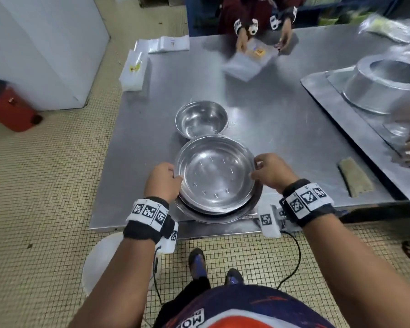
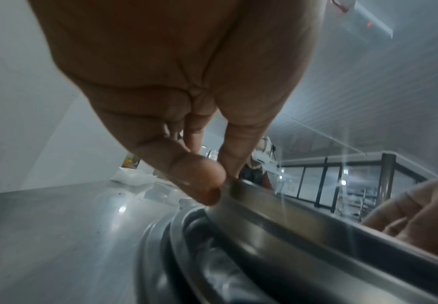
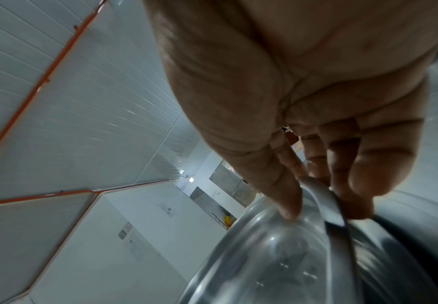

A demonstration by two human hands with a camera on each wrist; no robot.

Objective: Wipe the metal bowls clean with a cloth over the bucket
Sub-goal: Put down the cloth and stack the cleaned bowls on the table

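At the near edge of the steel table [image 1: 137, 147], our left hand [image 1: 162, 179] and right hand [image 1: 271, 171] grip opposite sides of the rim of the top bowl [image 1: 214, 174]. In the left wrist view, the left thumb tip presses the rim's outer edge; in the right wrist view, the right thumb lies inside the bowl with fingers [image 3: 368, 176] curled outside the rim. This bowl sits nested in a stack of bowls [image 1: 223, 215]; we cannot count those beneath, since only their rims show. Below the table's left corner, a white bucket [image 1: 97, 259] is largely hidden by our left forearm. A cloth [image 1: 355, 177] lies on the table well to the right. Just beyond the stack stands a smaller bowl [image 1: 201, 119]. Farther off, another person's hands [image 1: 263, 41] hold a blurred packet [image 1: 251, 59].
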